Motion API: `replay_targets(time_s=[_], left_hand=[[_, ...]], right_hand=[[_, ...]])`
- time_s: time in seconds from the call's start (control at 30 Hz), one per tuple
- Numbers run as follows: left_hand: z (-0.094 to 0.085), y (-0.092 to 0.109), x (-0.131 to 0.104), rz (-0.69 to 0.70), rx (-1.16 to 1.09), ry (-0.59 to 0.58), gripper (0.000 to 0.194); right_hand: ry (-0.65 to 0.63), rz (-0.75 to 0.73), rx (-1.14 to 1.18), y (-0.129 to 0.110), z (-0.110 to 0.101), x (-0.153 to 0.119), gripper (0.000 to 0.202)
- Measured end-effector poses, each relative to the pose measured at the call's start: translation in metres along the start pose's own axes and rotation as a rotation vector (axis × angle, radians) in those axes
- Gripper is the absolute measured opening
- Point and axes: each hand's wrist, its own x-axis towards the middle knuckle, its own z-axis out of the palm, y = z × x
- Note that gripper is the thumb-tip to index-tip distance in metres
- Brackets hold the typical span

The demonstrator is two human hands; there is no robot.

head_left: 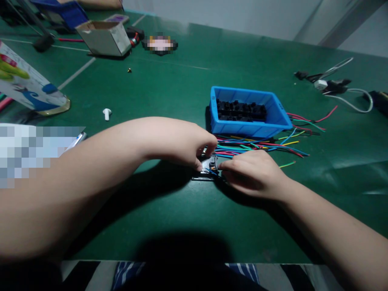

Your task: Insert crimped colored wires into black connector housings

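a small black connector block (209,167) is lain flat on the green table (182,210), toward the middle, just in front of the blue bin (247,129). it is met from both sides: the left hand (178,141) is arched over its left end, fingers pinched shut on it, while the right hand (251,173) is laid low against its right end, fingers closed, apparently on a thin blue wire (212,171), though the grip is partly hidden. the block's long axis is run left to right between the hands. a fan of coloured wires (260,145) is spread just beyond, toward the right edge.
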Motion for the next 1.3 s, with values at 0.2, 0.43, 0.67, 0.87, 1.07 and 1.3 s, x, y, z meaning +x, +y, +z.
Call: replay_targets(time_s=[0.2, 0.43, 0.67, 0.87, 1.07, 1.3], left_hand=[[-0.0004, 0.0025, 0.0004, -0.025, 0.021, -0.024, 0.031], [0.0009, 0.001, 0.0014, -0.041, 0.017, -0.032, 0.036], [-0.0007, 0.0038, -0.0003, -0.05, 0.033, -0.026, 0.036], [0.0009, 0.0017, 0.002, -0.032, 0.02, -0.011, 0.035], [0.003, -0.0005, 0.0042, -0.03, 0.012, -0.018, 0.036], [0.003, -0.0021, 0.004, -0.009, 0.009, -0.01, 0.031]], right_hand=[[0.016, 0.014, 0.032, -0.0002, 0.0005, -0.0021, 0.009], [0.015, 0.003, 0.016, -0.0008, 0.0015, -0.0002, 0.01], [0.021, -0.006, 0.009, -0.0014, 0.0007, -0.0006, 0.008], [0.029, -0.011, 0.016, -0.0034, -0.0008, 0.0012, 0.008], [0.048, -0.01, 0.047, -0.0035, 0.001, 0.0009, 0.007], [-0.042, 0.043, 0.005, -0.0054, -0.0009, 0.0022, 0.014]])
